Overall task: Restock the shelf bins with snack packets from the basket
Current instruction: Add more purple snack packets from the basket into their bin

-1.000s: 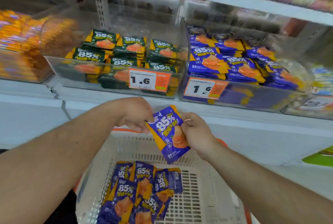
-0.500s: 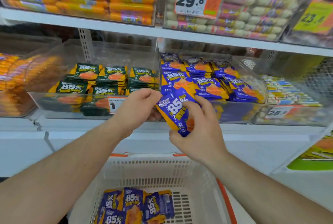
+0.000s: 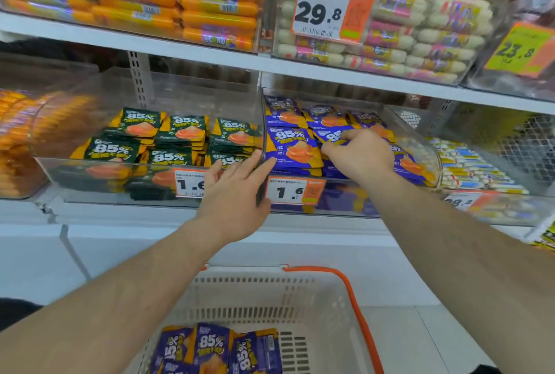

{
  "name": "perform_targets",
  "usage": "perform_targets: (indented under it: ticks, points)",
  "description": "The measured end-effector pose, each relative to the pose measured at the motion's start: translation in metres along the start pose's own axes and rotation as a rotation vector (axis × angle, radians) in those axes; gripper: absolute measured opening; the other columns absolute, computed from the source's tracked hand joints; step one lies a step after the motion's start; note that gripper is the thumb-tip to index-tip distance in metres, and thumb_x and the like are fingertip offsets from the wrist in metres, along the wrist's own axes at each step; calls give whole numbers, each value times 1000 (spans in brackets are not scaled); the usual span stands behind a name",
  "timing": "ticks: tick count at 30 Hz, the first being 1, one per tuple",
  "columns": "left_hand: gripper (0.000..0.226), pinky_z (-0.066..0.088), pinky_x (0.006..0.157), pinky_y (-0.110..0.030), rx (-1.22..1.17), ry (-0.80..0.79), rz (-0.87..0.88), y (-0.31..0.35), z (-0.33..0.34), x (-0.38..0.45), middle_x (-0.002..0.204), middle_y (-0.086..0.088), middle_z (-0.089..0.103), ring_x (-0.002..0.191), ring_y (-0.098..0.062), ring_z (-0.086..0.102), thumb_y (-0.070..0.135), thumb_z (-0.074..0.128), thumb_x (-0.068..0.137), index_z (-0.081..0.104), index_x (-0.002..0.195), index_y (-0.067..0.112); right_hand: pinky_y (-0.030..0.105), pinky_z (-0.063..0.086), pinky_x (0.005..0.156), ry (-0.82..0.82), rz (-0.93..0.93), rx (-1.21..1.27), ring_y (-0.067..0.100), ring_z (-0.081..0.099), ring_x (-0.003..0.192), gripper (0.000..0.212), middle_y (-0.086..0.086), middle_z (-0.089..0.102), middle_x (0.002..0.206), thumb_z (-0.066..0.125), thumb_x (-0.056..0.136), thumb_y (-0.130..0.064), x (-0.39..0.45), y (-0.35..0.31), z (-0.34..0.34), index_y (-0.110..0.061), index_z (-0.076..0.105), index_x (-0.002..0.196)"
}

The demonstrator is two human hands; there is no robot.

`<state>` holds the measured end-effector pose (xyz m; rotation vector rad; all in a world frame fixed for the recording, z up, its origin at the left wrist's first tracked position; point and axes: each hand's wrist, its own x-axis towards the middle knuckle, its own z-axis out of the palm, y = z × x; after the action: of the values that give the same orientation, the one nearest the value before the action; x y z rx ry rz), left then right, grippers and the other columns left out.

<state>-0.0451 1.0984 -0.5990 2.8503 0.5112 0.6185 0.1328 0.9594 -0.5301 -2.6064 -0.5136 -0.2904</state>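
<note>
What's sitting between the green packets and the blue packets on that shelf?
In the head view, the clear bin wall separates the green packets from the blue packets.

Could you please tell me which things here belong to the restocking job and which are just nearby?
Job: basket, purple packets in it, purple-packet bin, right hand, left hand.
Nearby: green packets, orange sausages, white sausages.

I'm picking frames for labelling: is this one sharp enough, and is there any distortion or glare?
Head view: centre is sharp, the blue packets and the 29.8 price tag read clearly; the orange packs at the left edge are smeared; wide-angle bending curves the shelf edge; the clear bin walls show only mild sheen.
</note>
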Motion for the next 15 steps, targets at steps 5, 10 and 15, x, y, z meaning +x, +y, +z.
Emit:
perform_targets:
  ticks: [5,10,15]
  points:
    - [72,0,118,-45,20,-16,11,-3,0,1,163,9,13,145,-15,23,43,53,94,15,154,38,46,39,101,-57,-17,-135,34,50,124,62,5,59,134,48,83,-71,-4,4,12,-30,60,129]
    - [72,-1,118,-44,21,-6,-2,0,2,0,163,8,14,145,-16,23,43,55,93,18,154,37,52,26,110,-88,-36,-166,37,40,133,61,5,49,146,36,91,-68,-5,10,13,-35,50,140]
    - [71,-1,118,-45,1,-3,9,0,1,0,163,8,15,145,-15,23,42,55,93,19,154,36,54,22,112,-128,-48,-213,37,32,138,59,7,40,152,31,96,-62,-10,9,12,-32,43,145]
